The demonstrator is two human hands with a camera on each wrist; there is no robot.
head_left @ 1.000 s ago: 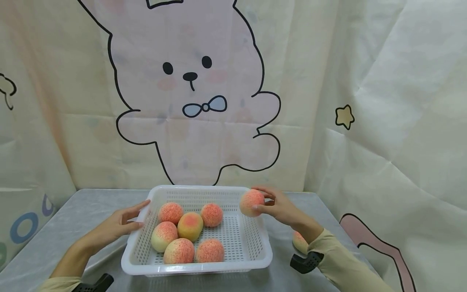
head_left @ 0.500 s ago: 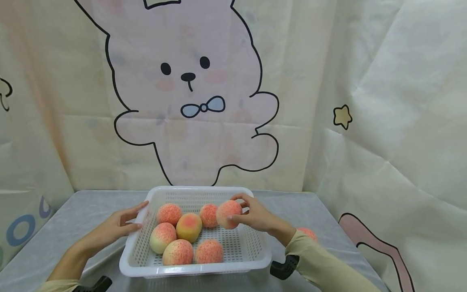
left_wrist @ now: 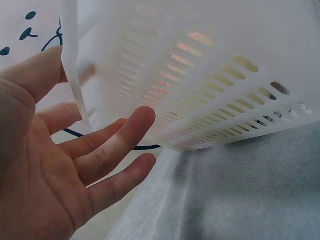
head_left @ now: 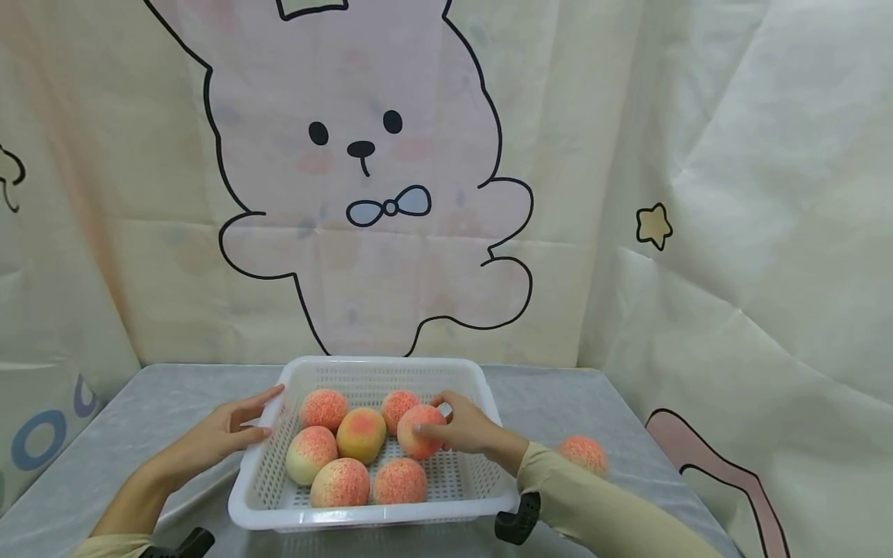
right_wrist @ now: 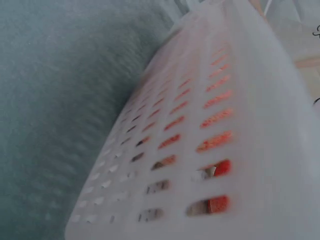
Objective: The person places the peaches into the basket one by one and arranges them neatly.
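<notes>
A white slotted plastic basket (head_left: pixel 272 511) stands on the table with several peaches in it. My right hand (head_left: pixel 469 426) reaches over its right side and holds a peach (head_left: pixel 421 431) between thumb and fingers, low among the others. That peach overlaps another peach (head_left: pixel 399 407) behind it. My left hand (head_left: pixel 226 428) rests its thumb and forefinger on the left rim, spread apart. In the left wrist view the left hand's other fingers (left_wrist: pixel 117 155) extend loosely beside the basket wall (left_wrist: pixel 220 30). The right wrist view shows the basket's outer wall (right_wrist: pixel 270 150), not the hand.
One more peach (head_left: pixel 584 454) lies on the table right of the basket, partly behind the right sleeve (head_left: pixel 600 504). The grey-covered table (head_left: pixel 174 387) ends at hanging cloths printed with a cartoon bear (head_left: pixel 377 279).
My right hand has carried the peach from above the basket's right rim leftward and down among the other peaches. The peach on the table shows more now. My left hand keeps its place.
</notes>
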